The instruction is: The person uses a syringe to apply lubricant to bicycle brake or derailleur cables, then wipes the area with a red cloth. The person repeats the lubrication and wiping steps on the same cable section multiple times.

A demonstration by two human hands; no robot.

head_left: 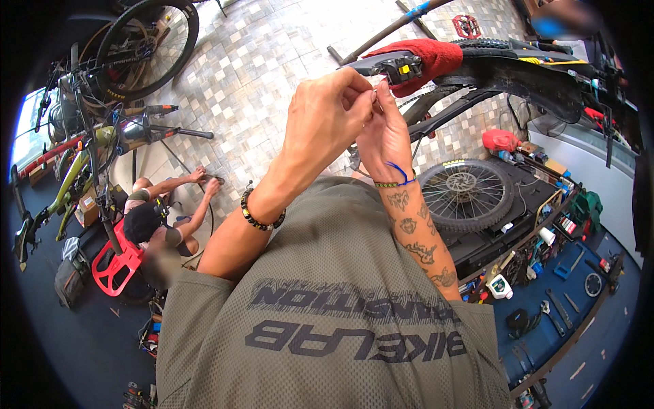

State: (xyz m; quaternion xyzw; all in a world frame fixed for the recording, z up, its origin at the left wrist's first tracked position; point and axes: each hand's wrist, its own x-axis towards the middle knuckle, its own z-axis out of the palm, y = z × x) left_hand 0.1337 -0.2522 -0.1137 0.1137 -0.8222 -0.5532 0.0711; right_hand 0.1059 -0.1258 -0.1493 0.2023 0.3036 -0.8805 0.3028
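Note:
My left hand (325, 117) is closed in a pinch, thumb against fingertips, at the near side of a raised bike. My right hand (383, 135) meets it there, its fingers and thumb pinched together too. Whatever sits between the fingertips is too small to name. Just beyond them is a compact black bike part (400, 70) with a yellow piece in it. A red cloth (436, 60) is draped over the bike's dark frame (524, 76) beside that part.
A wheel with a knobby tyre (463, 194) lies at right, near a blue tool board (555, 300) holding wrenches. A co-worker (160, 218) sits low at left by a red seat (117, 262). Several bikes (88, 129) stand far left on the tiled floor (235, 75).

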